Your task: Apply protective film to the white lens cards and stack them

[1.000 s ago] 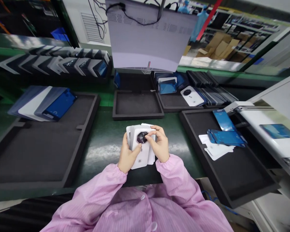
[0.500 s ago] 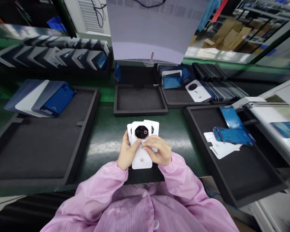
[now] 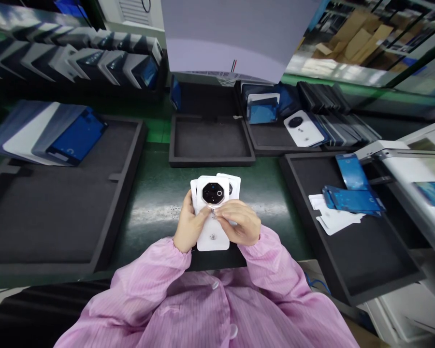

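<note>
A white phone back cover [image 3: 213,240] with a black octagonal camera window [image 3: 213,193] lies uppermost in a small fanned stack in front of my chest. More white covers [image 3: 234,180] show behind it on both sides. My left hand [image 3: 189,221] grips the stack along its left edge, thumb on the front face. Just below the camera window, my right hand [image 3: 239,223] has thumb and fingertips pinched together, close to my left thumb. Whatever small thing sits in that pinch is too small to name.
At left, a black foam tray [image 3: 58,212] holds leaning panels with a blue-filmed one [image 3: 78,137] in front. A smaller black tray [image 3: 212,159] stands ahead. The right tray [image 3: 369,261] holds blue films [image 3: 351,199] and white sheets [image 3: 331,217]. Racked panels [image 3: 112,65] line the back left.
The view has tipped a little downward, so the trays sit higher in the picture. Both hands keep nearly the same place on the cover, with only slight finger movement.
</note>
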A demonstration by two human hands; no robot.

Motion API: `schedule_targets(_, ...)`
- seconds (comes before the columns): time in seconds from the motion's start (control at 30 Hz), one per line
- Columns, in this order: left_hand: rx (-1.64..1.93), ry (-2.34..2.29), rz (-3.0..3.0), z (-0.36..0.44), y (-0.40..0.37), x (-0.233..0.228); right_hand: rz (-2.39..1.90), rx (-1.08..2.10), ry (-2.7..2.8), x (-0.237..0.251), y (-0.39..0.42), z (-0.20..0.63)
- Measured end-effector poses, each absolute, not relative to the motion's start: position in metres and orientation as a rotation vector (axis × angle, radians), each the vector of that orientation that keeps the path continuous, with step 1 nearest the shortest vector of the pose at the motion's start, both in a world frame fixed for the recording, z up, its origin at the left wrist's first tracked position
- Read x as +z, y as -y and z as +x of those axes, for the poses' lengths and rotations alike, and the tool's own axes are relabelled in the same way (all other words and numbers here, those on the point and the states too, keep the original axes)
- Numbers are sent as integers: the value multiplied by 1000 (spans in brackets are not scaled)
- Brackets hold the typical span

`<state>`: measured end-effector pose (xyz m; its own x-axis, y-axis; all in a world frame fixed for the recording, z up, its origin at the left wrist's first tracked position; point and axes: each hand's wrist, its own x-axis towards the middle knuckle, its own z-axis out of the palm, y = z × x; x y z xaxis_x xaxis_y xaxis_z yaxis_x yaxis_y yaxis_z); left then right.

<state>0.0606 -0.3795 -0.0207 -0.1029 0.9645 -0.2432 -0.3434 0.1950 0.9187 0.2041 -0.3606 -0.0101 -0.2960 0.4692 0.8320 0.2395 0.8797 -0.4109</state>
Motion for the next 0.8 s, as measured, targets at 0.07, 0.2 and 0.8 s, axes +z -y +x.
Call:
schedule_targets(0.07,1279,-1158,730,61,380,-20,-532,246,1900,-10,361,205)
schedule_targets(0.2,1278,-1157,724,61,380,-21,-533,243,1907,-10,361,205)
schedule_targets(0.8,1266,-1121,678,62,382,-22,-750,58,1944,-12,359,206)
